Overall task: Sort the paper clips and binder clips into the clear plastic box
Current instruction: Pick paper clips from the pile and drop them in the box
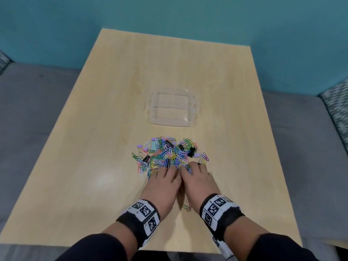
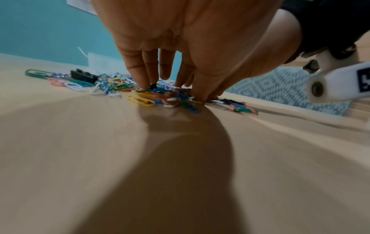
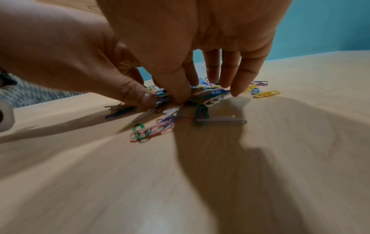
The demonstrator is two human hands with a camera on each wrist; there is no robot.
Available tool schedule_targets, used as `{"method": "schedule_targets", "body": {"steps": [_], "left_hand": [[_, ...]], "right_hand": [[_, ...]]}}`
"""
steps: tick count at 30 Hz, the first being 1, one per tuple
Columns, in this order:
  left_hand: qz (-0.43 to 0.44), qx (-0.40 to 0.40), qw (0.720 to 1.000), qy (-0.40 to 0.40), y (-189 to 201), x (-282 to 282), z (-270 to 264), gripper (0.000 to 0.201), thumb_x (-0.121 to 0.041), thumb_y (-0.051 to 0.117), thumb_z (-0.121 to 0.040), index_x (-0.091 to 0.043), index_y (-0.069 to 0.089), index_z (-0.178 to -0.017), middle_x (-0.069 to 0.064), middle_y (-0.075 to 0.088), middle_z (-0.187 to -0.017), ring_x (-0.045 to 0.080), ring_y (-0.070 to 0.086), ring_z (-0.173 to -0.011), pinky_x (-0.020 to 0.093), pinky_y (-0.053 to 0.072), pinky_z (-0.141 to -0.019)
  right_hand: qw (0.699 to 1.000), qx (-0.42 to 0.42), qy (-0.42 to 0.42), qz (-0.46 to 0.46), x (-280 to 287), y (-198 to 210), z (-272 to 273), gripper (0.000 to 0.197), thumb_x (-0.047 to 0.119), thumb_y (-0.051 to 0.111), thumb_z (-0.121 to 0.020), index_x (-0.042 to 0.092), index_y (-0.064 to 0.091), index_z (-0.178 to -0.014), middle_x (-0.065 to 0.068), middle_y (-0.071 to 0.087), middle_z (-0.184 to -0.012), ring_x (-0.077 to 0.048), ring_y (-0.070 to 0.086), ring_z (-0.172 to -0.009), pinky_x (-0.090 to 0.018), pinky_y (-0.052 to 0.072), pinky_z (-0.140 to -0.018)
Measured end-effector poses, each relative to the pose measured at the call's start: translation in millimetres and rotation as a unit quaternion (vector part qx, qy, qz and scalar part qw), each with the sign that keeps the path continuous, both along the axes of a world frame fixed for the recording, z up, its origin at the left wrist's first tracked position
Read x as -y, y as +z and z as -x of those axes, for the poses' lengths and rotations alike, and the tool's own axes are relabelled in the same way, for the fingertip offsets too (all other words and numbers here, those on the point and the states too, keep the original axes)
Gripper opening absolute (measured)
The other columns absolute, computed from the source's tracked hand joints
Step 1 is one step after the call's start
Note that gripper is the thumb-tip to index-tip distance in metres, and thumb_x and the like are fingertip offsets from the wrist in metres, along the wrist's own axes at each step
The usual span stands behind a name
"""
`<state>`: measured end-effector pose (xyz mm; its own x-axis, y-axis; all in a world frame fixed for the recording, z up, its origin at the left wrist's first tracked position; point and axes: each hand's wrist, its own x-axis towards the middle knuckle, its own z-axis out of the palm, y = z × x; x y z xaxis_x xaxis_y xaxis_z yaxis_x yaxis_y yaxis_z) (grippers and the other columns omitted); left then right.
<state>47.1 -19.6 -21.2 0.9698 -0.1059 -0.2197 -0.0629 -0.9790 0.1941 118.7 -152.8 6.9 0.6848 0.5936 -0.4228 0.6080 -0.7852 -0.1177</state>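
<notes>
A heap of coloured paper clips and black and lilac binder clips (image 1: 167,153) lies on the wooden table, just in front of the empty clear plastic box (image 1: 172,108). My left hand (image 1: 167,172) and right hand (image 1: 192,168) sit side by side at the heap's near edge. In the left wrist view my left hand (image 2: 172,91) points its straight fingers (image 2: 145,79) down into the clips (image 2: 144,98), thumb on the table beside them. In the right wrist view my right hand (image 3: 206,95) presses thumb and straight fingers (image 3: 238,85) onto the clips. A few stray clips (image 3: 152,131) lie under my palms.
The light wooden table (image 1: 94,147) stretches wide on both sides of the heap. A grey sofa (image 1: 33,102) surrounds it, with a patterned cushion (image 1: 337,110) at the right and a teal wall behind. Loose clips (image 1: 186,207) lie between my wrists.
</notes>
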Motion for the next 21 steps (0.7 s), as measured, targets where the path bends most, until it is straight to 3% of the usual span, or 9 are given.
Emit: {"method": "schedule_targets", "body": {"steps": [5,8,11,16,19,21], "left_hand": [[0.012,-0.002,0.999,0.031,0,4,-3,0.052,-0.018,0.069,-0.066,-0.016,0.052,-0.115,0.003,0.051,-0.103,0.026,0.045,-0.087,0.036,0.046,-0.062],[0.037,-0.021,0.999,0.03,1,-1,-8,0.038,-0.004,0.056,-0.071,-0.016,0.049,-0.106,0.005,0.046,-0.1,0.028,0.042,-0.087,0.039,0.047,-0.067],[0.055,-0.024,0.997,0.051,5,-7,-11,0.034,0.004,0.05,-0.074,-0.016,0.051,-0.101,0.005,0.044,-0.101,0.027,0.042,-0.091,0.036,0.041,-0.063],[0.085,-0.01,0.995,0.054,5,-14,-16,0.031,0.009,0.047,-0.071,-0.015,0.051,-0.091,0.004,0.043,-0.095,0.021,0.036,-0.082,0.032,0.032,-0.064],[0.084,-0.009,0.995,0.062,2,-18,-20,0.033,0.011,0.054,-0.064,-0.019,0.044,-0.075,0.001,0.038,-0.079,0.017,0.029,-0.069,0.03,0.026,-0.056],[0.09,-0.011,0.992,0.089,3,-20,-22,0.029,0.009,0.057,-0.065,-0.017,0.042,-0.068,-0.002,0.037,-0.073,0.018,0.034,-0.061,0.032,0.028,-0.05]], "right_hand": [[0.999,-0.037,-0.002,-0.017,0,-3,0,0.067,0.003,0.059,-0.073,0.017,0.034,-0.133,-0.009,0.036,-0.126,-0.031,0.037,-0.111,-0.034,0.043,-0.079],[0.999,-0.047,-0.005,-0.022,0,0,-4,0.053,0.0,0.059,-0.073,0.016,0.041,-0.12,-0.008,0.037,-0.121,-0.03,0.04,-0.108,-0.033,0.038,-0.072],[0.998,-0.05,-0.016,-0.025,1,-1,-10,0.043,-0.004,0.055,-0.073,0.015,0.043,-0.11,-0.008,0.039,-0.116,-0.029,0.042,-0.104,-0.033,0.038,-0.066],[0.997,-0.054,-0.021,-0.044,0,1,-18,0.038,-0.01,0.053,-0.071,0.019,0.038,-0.091,-0.006,0.04,-0.101,-0.024,0.035,-0.078,-0.035,0.034,-0.06],[0.996,-0.046,-0.036,-0.061,1,-2,-23,0.031,-0.007,0.05,-0.079,0.02,0.035,-0.083,-0.001,0.036,-0.09,-0.023,0.035,-0.063,-0.033,0.031,-0.056],[0.993,-0.049,-0.067,-0.083,3,-3,-27,0.02,0.002,0.051,-0.087,0.018,0.04,-0.082,0.0,0.039,-0.088,-0.023,0.042,-0.061,-0.033,0.038,-0.056]]}}
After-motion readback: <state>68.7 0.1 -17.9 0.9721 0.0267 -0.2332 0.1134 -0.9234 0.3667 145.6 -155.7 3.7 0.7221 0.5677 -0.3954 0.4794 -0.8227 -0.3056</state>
